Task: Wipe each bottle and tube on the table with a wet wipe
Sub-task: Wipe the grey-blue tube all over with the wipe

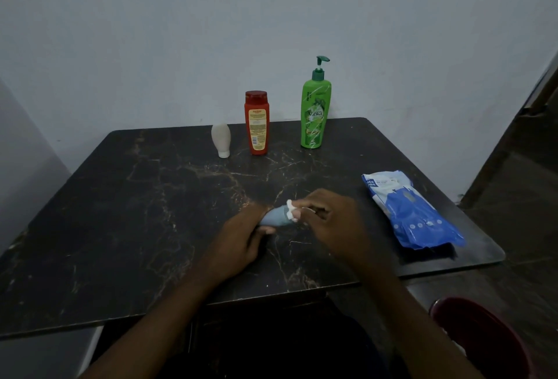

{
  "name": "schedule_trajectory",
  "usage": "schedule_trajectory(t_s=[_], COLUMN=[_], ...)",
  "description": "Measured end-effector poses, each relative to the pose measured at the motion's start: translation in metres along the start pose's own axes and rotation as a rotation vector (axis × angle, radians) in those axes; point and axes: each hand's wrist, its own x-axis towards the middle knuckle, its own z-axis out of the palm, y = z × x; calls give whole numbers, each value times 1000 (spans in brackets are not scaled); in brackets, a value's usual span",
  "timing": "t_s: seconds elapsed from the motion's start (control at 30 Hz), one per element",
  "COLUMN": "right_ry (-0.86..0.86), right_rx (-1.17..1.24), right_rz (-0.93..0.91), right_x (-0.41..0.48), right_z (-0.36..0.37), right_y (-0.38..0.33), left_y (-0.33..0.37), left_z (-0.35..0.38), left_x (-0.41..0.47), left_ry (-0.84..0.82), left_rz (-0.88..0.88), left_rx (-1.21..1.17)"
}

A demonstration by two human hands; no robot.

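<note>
Blue-grey soft plastic tube [273,218], at frame centre, is gripped by the left hand [241,239] while a white wet wipe [290,211] is pinched against its end by the right hand [327,221]. Contents could be squeezed out by too hard a grip.
</note>
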Motion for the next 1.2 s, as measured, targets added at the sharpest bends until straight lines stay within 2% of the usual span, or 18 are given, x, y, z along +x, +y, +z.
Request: schedule_trajectory(t_s=[0.13, 0.43, 0.6, 0.7, 0.9, 1.07, 1.2], right_ry=[-123, 11, 2, 17, 18, 0, -24], right_rx=[50, 349, 149, 69, 78, 130, 263], right_rz=[-75, -13, -97, -79, -149, 5, 16], right_x=[-10, -1, 12, 13, 11, 4, -1], right_z=[0, -13, -4, 0, -4, -4, -5], right_y=[-6, 3, -2, 1, -3, 4, -4], left_y=[-1, 0, -4, -2, -2, 0, -1], left_z=[1, 1, 2, 1, 2, 0, 1], left_x=[4, 5, 2, 2, 3, 2, 4], left_ry=[13, 37, 11, 37, 8, 22, -15], left_rz=[-30, -36, -22, -27, -20, -19, -35], left_rx=[-46, -44, -27, -26, -18, -30, -34])
